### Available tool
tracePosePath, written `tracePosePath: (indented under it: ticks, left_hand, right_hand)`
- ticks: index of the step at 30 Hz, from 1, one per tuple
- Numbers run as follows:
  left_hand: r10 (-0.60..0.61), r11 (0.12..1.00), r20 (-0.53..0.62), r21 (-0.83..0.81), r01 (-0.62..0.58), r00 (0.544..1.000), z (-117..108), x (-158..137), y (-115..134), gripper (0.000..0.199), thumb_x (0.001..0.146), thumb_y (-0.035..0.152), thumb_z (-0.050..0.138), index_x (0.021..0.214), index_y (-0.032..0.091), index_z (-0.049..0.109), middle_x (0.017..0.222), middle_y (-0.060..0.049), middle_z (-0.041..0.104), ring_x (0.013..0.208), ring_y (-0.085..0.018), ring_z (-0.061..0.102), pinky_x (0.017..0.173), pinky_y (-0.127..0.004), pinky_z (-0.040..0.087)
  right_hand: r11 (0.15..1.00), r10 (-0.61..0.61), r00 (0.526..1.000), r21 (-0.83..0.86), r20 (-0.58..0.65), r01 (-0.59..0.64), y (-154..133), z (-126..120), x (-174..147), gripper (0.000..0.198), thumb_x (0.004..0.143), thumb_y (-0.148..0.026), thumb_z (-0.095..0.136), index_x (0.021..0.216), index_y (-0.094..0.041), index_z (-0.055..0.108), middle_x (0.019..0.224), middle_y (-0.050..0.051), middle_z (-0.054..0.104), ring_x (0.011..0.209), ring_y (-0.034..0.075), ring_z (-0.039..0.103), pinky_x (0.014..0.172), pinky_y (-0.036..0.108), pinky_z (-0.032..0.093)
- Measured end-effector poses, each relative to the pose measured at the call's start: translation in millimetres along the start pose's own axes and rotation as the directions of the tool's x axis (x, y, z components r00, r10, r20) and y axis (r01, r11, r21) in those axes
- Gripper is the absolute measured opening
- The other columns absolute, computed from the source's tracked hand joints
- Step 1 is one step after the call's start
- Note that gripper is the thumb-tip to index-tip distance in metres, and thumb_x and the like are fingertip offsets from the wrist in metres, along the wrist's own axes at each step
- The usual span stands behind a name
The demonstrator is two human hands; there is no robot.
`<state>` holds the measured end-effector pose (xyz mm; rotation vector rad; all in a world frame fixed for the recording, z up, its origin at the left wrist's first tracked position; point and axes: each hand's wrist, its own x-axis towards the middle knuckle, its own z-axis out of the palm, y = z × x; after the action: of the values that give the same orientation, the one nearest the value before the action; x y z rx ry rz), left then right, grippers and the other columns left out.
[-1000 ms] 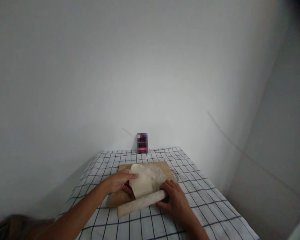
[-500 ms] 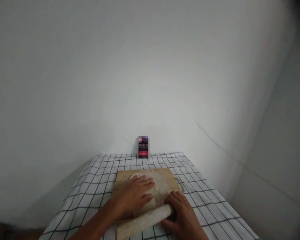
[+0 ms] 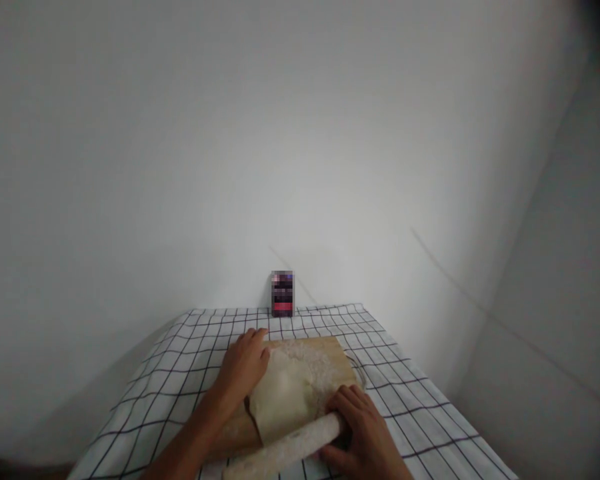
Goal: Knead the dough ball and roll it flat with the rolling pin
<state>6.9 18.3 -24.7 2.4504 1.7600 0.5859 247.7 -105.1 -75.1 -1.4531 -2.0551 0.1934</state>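
Note:
A pale, flattened sheet of dough [image 3: 283,393] lies on a floured wooden board [image 3: 334,348]. My left hand [image 3: 247,360] is at the board's far left corner, by the dough's upper left edge; its fingers are bent forward and apart from the thumb. Whether the fingertips touch the dough or the board, I cannot tell. My right hand [image 3: 363,430] is wrapped round the right end of a flour-dusted rolling pin [image 3: 285,453]. The pin slants across the near side of the board, its left end lower in view.
A white tablecloth with a dark grid [image 3: 410,400] covers the table. At the far edge a small dark box-like item [image 3: 283,293], blurred out, stands against the white wall [image 3: 300,167]. A thin loop [image 3: 360,370] lies beside the board's right edge.
My left hand has lifted off the dough's middle and moved left to the board's far left corner, uncovering the dough. My right hand still holds the rolling pin, nearly unmoved.

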Motion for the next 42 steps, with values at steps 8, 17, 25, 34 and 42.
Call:
tracePosePath:
  ticks: [8, 17, 25, 34, 42]
  left_hand:
    - [-0.117, 0.99, 0.184, -0.057, 0.129, 0.976, -8.3, 14.7, -1.4, 0.04, 0.094, 0.045, 0.054, 0.107, 0.01, 0.068, 0.102, -0.017, 0.076, 0.096, -0.031, 0.071, 0.078, -0.035, 0.048]
    - [0.104, 0.931, 0.058, -0.356, -0.077, 0.993, -8.5, 21.2, 15.9, 0.035, 0.094, 0.054, 0.049, 0.084, 0.022, 0.06, 0.085, -0.001, 0.07, 0.084, -0.021, 0.065, 0.071, -0.029, 0.043]
    - [-0.186, 0.926, -0.078, -0.348, 0.148, 0.979, 11.1, 31.5, 18.4, 0.02, 0.093, 0.032, 0.054, 0.11, 0.022, 0.058, 0.082, -0.001, 0.068, 0.075, -0.021, 0.064, 0.071, -0.031, 0.044]
    - [-0.071, 0.941, 0.037, -0.329, 0.079, 0.997, -25.3, 22.1, -10.0, 0.044, 0.09, 0.039, 0.055, 0.128, 0.019, 0.061, 0.119, -0.013, 0.073, 0.097, -0.026, 0.072, 0.083, -0.035, 0.051]
    - [0.098, 0.873, 0.076, -0.485, -0.049, 0.992, -53.6, -20.3, 5.6, 0.044, 0.1, 0.053, 0.038, 0.113, 0.023, 0.068, 0.122, -0.009, 0.076, 0.114, -0.025, 0.069, 0.096, -0.035, 0.05]
  right_hand:
    - [0.999, -0.015, 0.999, 0.046, -0.038, 0.017, 0.7, 1.2, -2.5, 0.034, 0.073, -0.038, 0.089, 0.09, -0.023, 0.063, 0.098, 0.004, 0.066, 0.096, 0.028, 0.058, 0.084, 0.039, 0.044]
    - [1.0, -0.018, 0.999, 0.018, -0.051, 0.019, 2.0, 2.5, -2.5, 0.035, 0.073, -0.041, 0.089, 0.089, -0.023, 0.064, 0.097, 0.004, 0.068, 0.095, 0.027, 0.06, 0.083, 0.038, 0.046]
    - [0.993, -0.122, 0.987, -0.012, -0.105, 0.121, 27.6, 20.4, -5.6, 0.04, 0.075, -0.055, 0.084, 0.093, -0.024, 0.065, 0.094, 0.004, 0.07, 0.088, 0.026, 0.065, 0.079, 0.037, 0.048]
    - [0.99, 0.109, 0.98, -0.104, 0.169, -0.092, -2.5, -21.9, 0.0, 0.034, 0.071, -0.041, 0.087, 0.093, -0.022, 0.07, 0.097, 0.005, 0.074, 0.093, 0.027, 0.068, 0.081, 0.036, 0.046]
    - [0.971, 0.094, 0.978, -0.233, 0.188, -0.048, -36.6, -61.5, 63.9, 0.032, 0.079, -0.052, 0.082, 0.087, -0.023, 0.072, 0.092, 0.002, 0.076, 0.085, 0.022, 0.069, 0.071, 0.03, 0.04]
